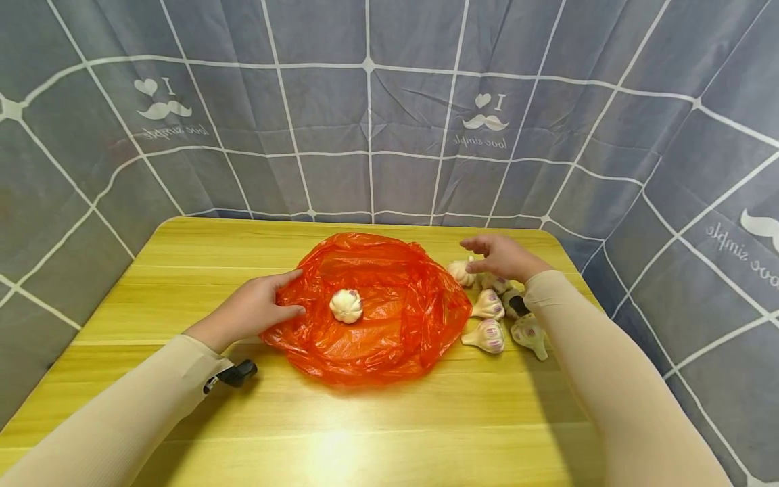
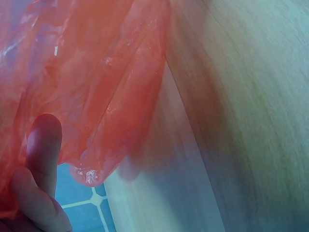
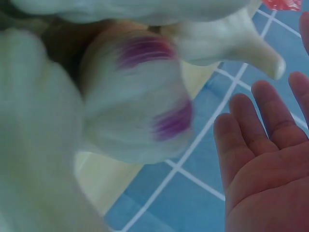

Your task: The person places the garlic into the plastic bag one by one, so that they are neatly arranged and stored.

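A thin red plastic bag (image 1: pixel 377 345) lies spread with its mouth open on the table, and one white garlic bulb (image 1: pixel 346 306) sits inside it. At the bag's left rim is my left hand (image 1: pixel 258 308), thumb and fingers spread apart. The left wrist view shows its fingers (image 2: pixel 44 145) against the red film. My right hand (image 1: pixel 502 257) hovers over garlic bulbs (image 1: pixel 489 304) right of the bag, fingers loosely extended and nothing held. In the right wrist view its palm faces a purple-streaked garlic bulb (image 3: pixel 140 96), with space between them.
The yellow wood-grain table (image 1: pixel 341 426) ends at a grey checked curtain (image 1: pixel 328 135) behind and at the sides. Several garlic bulbs cluster at the right, one white bulb (image 1: pixel 460 272) right beside the bag. A black wrist camera (image 1: pixel 239 373) hangs under the left sleeve.
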Motion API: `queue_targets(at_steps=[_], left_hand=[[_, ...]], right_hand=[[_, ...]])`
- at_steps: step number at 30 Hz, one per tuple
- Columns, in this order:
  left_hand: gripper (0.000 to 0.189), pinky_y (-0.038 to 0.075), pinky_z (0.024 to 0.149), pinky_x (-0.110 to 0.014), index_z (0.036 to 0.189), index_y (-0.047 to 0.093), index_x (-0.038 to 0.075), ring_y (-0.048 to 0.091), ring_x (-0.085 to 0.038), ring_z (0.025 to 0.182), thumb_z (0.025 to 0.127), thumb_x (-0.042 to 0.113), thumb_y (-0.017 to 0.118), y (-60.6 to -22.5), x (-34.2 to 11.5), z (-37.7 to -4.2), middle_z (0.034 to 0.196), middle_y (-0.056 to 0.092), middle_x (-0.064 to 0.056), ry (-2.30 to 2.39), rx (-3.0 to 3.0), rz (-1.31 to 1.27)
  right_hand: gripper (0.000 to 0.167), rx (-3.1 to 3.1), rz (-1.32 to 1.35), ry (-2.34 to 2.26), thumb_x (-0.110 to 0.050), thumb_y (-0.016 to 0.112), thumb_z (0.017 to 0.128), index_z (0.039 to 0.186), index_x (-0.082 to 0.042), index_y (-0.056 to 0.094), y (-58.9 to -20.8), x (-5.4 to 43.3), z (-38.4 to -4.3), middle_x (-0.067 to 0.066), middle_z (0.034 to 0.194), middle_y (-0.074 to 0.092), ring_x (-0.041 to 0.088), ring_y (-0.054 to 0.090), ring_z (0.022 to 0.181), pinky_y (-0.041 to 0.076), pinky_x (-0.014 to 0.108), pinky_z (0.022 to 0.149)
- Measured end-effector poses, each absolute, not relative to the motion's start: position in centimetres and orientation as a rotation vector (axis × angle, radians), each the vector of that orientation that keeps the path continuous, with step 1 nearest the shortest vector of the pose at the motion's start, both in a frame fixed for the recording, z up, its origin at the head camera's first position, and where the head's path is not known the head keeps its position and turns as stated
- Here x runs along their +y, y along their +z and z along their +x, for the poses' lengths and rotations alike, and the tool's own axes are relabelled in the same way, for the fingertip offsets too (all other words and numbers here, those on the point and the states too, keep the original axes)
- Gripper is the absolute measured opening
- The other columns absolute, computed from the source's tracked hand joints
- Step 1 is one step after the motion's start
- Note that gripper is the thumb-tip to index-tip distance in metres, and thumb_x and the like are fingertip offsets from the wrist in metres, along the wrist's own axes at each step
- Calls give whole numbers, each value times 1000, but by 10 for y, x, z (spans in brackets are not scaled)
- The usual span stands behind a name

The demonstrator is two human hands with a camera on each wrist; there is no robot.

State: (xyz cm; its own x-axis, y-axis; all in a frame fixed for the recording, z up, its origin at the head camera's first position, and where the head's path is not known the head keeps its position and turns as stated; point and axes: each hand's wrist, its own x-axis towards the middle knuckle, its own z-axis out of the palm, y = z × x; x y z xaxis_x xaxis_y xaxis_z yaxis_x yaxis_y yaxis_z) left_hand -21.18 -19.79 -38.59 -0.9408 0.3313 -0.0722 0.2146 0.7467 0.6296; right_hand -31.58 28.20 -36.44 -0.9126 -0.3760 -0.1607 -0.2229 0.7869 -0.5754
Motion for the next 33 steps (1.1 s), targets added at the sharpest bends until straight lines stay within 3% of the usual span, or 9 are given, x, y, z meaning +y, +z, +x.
queue_targets(at_steps=[4, 6, 13, 18, 24, 29, 33], left_hand=[[81, 58, 59, -30, 162, 39, 2, 64, -13, 60, 95, 28, 78, -387, -196, -213, 133, 67, -28, 966, 2766, 431], [81, 58, 59, -30, 162, 39, 3, 64, -13, 60, 95, 28, 78, -387, -198, -212, 132, 67, -27, 962, 2764, 433], [81, 58, 60, -30, 162, 38, 2, 64, -14, 59, 95, 27, 77, -388, -205, -210, 134, 66, -29, 954, 2751, 449], [81, 58, 59, -30, 162, 38, 3, 63, -14, 58, 95, 27, 77, -389, -209, -208, 134, 66, -28, 944, 2747, 459], [81, 58, 59, -30, 162, 38, 3, 63, -13, 59, 95, 28, 78, -387, -209, -206, 135, 65, -28, 948, 2748, 459], [81, 58, 60, -30, 162, 39, 3, 63, -13, 60, 96, 28, 78, -387, -208, -205, 137, 64, -28, 944, 2752, 467], [81, 58, 60, -30, 162, 39, 3, 63, -13, 61, 95, 27, 78, -388, -209, -205, 138, 64, -29, 937, 2757, 471]], right_hand=[[61, 2699, -487, -817, -14, 74, 97, 152, 0, 52, -371, 285, -322, 26, 156, 52, 45, 49, 145, 52, 57, 109], [60, 2706, -502, -808, -12, 74, 97, 151, 3, 53, -375, 284, -321, 25, 155, 53, 44, 50, 144, 41, 58, 120], [54, 2738, -478, -738, -15, 73, 98, 148, 0, 58, -382, 278, -311, 22, 146, 63, 40, 58, 133, 43, 59, 117], [53, 2756, -441, -712, -14, 73, 97, 147, -3, 60, -385, 271, -304, 19, 135, 69, 32, 63, 114, 52, 50, 104], [49, 2778, -435, -691, -13, 73, 96, 143, -4, 64, -385, 269, -304, 14, 114, 73, 24, 60, 94, 51, 34, 86], [49, 2730, -360, -760, -9, 73, 96, 144, -4, 63, -387, 269, -305, 11, 97, 68, 18, 58, 70, 51, 29, 64], [50, 2692, -317, -823, -7, 73, 95, 144, -4, 62, -389, 270, -304, 10, 94, 67, 14, 56, 60, 51, 27, 56]])
